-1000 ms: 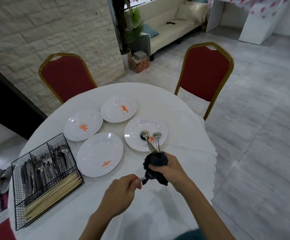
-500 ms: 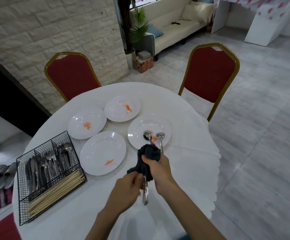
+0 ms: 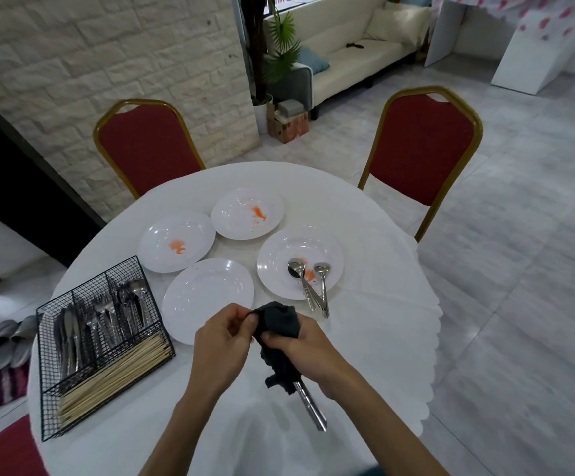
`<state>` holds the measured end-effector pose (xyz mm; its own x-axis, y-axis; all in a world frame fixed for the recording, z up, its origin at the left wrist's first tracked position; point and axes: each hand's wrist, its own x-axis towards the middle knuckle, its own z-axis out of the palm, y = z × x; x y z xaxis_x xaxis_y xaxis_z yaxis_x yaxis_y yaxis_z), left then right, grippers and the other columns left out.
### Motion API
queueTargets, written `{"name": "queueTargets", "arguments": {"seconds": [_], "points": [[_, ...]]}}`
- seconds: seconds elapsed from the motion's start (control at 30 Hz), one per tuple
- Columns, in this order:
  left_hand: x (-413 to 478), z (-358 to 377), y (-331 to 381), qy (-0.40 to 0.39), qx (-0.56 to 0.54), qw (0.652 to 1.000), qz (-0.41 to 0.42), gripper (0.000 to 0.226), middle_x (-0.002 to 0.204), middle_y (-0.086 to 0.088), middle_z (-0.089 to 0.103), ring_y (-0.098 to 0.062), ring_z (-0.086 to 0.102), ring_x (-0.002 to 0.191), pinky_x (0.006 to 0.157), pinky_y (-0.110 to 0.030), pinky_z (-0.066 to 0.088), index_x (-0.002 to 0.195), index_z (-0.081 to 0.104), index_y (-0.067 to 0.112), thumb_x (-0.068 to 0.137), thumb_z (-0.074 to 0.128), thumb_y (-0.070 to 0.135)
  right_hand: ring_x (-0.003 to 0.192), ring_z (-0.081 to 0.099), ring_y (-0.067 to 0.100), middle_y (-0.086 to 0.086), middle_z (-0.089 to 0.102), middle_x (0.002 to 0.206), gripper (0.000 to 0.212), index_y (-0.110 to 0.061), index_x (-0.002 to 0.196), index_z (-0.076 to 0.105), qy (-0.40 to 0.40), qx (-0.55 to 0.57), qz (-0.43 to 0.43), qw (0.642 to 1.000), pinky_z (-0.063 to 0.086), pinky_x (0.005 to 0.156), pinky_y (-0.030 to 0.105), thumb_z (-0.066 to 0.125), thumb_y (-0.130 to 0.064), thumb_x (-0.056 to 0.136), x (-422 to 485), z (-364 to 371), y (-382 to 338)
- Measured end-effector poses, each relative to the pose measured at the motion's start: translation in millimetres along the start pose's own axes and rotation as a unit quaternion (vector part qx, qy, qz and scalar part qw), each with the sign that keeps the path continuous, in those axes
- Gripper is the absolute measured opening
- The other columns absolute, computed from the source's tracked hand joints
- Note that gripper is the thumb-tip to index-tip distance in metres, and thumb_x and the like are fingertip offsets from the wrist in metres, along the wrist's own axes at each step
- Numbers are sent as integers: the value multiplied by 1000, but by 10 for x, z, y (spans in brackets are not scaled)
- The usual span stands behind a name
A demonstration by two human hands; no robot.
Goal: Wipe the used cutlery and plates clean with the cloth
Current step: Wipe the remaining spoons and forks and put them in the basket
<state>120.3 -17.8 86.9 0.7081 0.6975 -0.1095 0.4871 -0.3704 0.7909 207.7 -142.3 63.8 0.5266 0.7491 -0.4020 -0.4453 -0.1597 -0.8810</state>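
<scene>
**Hands.** My right hand (image 3: 301,352) is closed round the dark grey cloth (image 3: 277,322), which is wrapped about one piece of cutlery (image 3: 310,407). Only its steel handle shows, projecting below the cloth toward me. The working end is covered, so it may be a spoon, but I cannot confirm this. My left hand (image 3: 224,341) sits just beside the right. Its thumb and forefinger pinch the upper left edge of the cloth, and the other fingers are curled. Both hands are above the near side of the round table (image 3: 365,324), which has a white cover.

**Plates.** Four white plates lie beyond my hands.
- The right-hand plate (image 3: 275,255) carries an orange smear and two spoons (image 3: 322,269). Their bowls lie in the plate, and their handles cross over its near rim.
- The far plate (image 3: 234,218) and the left plate (image 3: 159,242) each carry an orange smear.
- The nearest plate (image 3: 207,293) is partly hidden behind my left hand.

**Rack.** A black wire cutlery rack (image 3: 47,372) at the left edge of the table holds knives, forks, spoons and chopsticks.
</scene>
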Motion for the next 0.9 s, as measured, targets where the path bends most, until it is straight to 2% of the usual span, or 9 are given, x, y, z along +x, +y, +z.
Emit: {"name": "queueTargets", "arguments": {"seconds": [0.1,0.17,0.23,0.33,0.43,0.5,0.6,0.77,0.9], "points": [[21,-34,19,-14,-35,998,-40,20,69,2,72,-9,66,67,72,-33,53,77,70,20,95,63,22,72,67,21,6,70,76,16,-12,108,67,-6,-22,0,1000,57,71,32,63,-7,93,10,-2,-26],[5,-11,3,-39,-73,994,-74,22,76,-2,74,-10,68,69,77,-40,56,82,71,15,98,58,22,76,70,20,7,72,81,20,-13,112,67,-5,-28,12,1000,61,72,35,63,-6,93,20,-25,-16],[-44,27,-20,-49,-127,985,-110,26,90,-9,74,-16,71,73,78,-41,57,89,72,12,102,53,24,77,71,21,11,72,86,25,-13,114,66,-6,-30,21,999,63,73,39,62,-1,92,9,-52,-3],[-119,58,-33,-44,-204,964,-167,34,88,-8,77,-21,71,72,75,-39,58,94,74,15,105,47,30,81,73,26,17,72,92,31,-12,112,64,-11,-46,24,999,64,77,42,59,7,88,-11,-103,11],[-154,86,-80,-54,-180,971,-149,27,81,-6,77,-20,69,68,70,-35,61,93,77,22,103,53,28,82,74,25,13,72,91,29,-14,103,64,-15,-75,35,996,64,76,37,57,8,86,-27,-111,39],[-164,99,-88,-66,-163,976,-128,23,79,-5,77,-18,69,68,68,-31,62,95,78,24,102,56,26,87,74,23,8,74,91,27,-17,102,66,-7,-90,33,995,62,81,35,61,3,85,-20,-91,67],[-170,100,-86,-86,-154,979,-101,19,80,-1,77,-12,70,69,66,-28,60,99,77,26,101,58,23,82,73,16,4,75,89,21,-18,101,70,17,-74,29,997,59,73,26,64,-3,88,-7,-64,96],[-41,-23,-99,-48,-129,986,-90,17,77,0,77,-13,69,70,65,-29,55,89,79,22,95,66,15,77,70,20,13,74,87,17,-14,102,69,0,-28,22,999,59,72,34,62,-3,91,-35,-7,80],[176,-284,-155,57,-170,978,-108,16,78,-4,75,-21,66,72,68,-35,54,86,76,21,93,67,11,78,70,17,7,72,91,18,-9,112,68,-35,-52,36,997,58,72,30,64,-11,94,-56,-37,39]]}}
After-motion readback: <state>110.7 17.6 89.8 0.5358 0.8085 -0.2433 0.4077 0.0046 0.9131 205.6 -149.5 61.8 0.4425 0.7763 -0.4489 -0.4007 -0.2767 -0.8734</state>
